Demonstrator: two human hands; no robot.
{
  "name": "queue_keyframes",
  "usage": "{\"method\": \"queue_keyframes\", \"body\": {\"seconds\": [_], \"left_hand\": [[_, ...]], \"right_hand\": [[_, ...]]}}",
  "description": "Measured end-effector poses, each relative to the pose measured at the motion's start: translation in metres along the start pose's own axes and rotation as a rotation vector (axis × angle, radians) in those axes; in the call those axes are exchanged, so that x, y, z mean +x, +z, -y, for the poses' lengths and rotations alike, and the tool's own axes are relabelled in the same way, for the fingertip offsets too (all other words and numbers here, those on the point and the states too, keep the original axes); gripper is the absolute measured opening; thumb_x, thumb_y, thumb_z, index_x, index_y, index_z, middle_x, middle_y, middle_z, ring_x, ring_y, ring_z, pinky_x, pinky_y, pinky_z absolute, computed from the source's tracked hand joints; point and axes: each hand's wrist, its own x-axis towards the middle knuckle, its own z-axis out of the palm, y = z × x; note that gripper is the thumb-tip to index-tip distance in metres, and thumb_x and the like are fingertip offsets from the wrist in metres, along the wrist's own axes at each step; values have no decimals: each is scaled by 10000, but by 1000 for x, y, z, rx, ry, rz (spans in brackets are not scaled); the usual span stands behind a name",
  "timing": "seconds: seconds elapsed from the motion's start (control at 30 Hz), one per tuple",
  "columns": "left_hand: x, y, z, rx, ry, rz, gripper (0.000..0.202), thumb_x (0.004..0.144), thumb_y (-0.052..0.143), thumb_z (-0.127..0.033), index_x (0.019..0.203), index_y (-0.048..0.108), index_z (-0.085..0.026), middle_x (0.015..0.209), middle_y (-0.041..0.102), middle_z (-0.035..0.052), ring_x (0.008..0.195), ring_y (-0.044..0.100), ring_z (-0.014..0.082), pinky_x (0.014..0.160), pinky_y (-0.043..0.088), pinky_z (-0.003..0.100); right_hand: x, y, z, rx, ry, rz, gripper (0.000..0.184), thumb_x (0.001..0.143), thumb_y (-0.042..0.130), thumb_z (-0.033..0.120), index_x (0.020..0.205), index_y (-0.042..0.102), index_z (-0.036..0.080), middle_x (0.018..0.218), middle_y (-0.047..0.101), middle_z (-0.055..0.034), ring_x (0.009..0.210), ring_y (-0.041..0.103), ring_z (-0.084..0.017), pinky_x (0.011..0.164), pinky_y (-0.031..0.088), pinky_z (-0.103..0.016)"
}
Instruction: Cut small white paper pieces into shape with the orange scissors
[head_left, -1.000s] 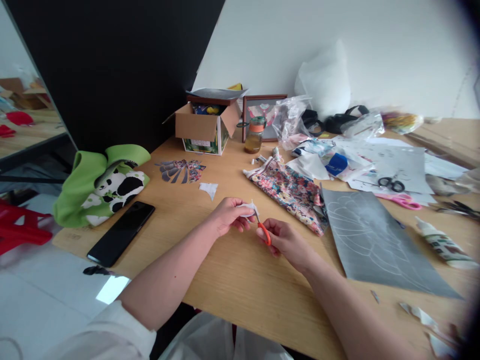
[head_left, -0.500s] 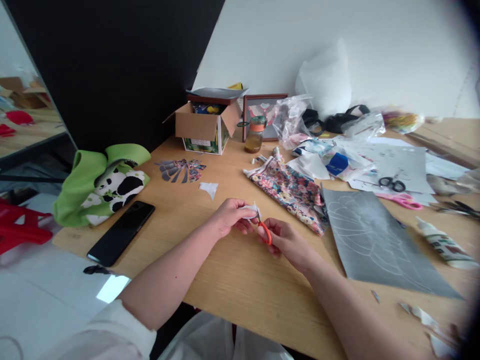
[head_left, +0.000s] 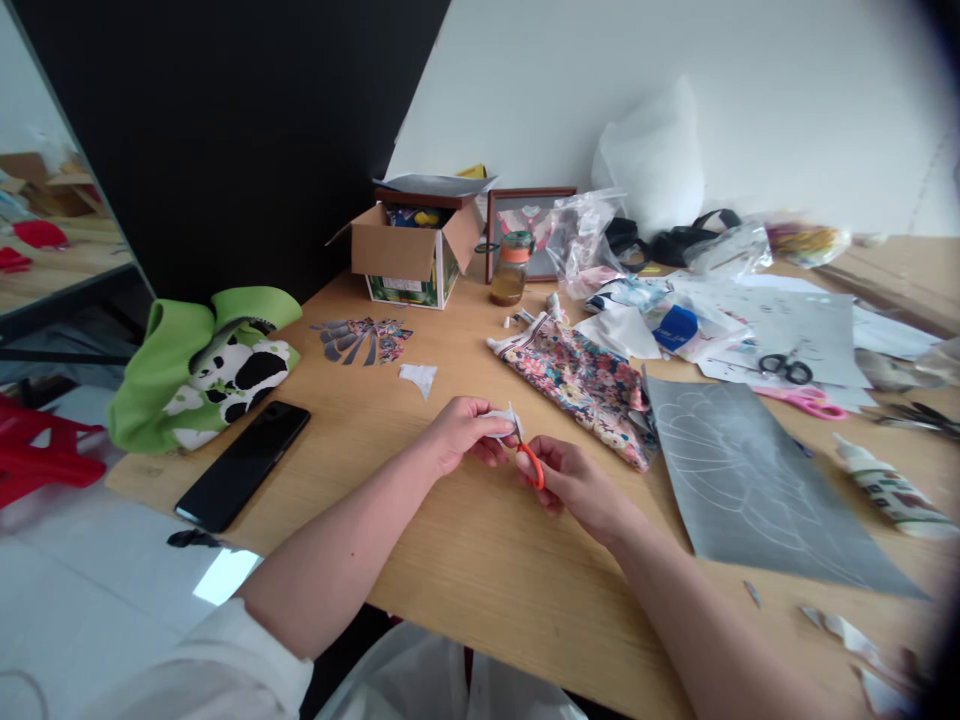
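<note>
Between the thumb and fingers of my left hand (head_left: 463, 434) is a small whitish piece (head_left: 498, 424); whether it is paper or fabric I cannot tell. My right hand (head_left: 564, 474) is closed around the orange handles of small scissors (head_left: 534, 466), whose blades meet the right edge of that piece. Another pale cut piece (head_left: 418, 378) lies on the wooden table just beyond my left hand. Farther back is a fan of dark and floral cut strips (head_left: 364, 340). Floral fabric (head_left: 582, 388) lies folded beyond my right hand.
On the left are a black phone (head_left: 244, 466) and a green panda bag (head_left: 217, 370). A cardboard box (head_left: 409, 250) and a jar (head_left: 510, 270) stand behind. Rightward lie a grey sheet with petal lines (head_left: 750, 480), pink scissors (head_left: 814, 402), black scissors (head_left: 786, 368) and a glue bottle (head_left: 892, 490).
</note>
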Motion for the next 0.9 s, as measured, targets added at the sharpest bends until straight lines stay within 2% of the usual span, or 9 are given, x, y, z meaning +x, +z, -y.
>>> {"method": "queue_keyframes", "body": {"seconds": [0.9], "left_hand": [[-1,1,-1,19,-5,-12,83,703,652,-152,758,650,-89,646,674,36,425,575,87,408,416,197]], "right_hand": [[-1,1,2,-2,11,6,535,670,715,671,725,494,187,553,458,55,449,405,-78,407,325,-204]]}}
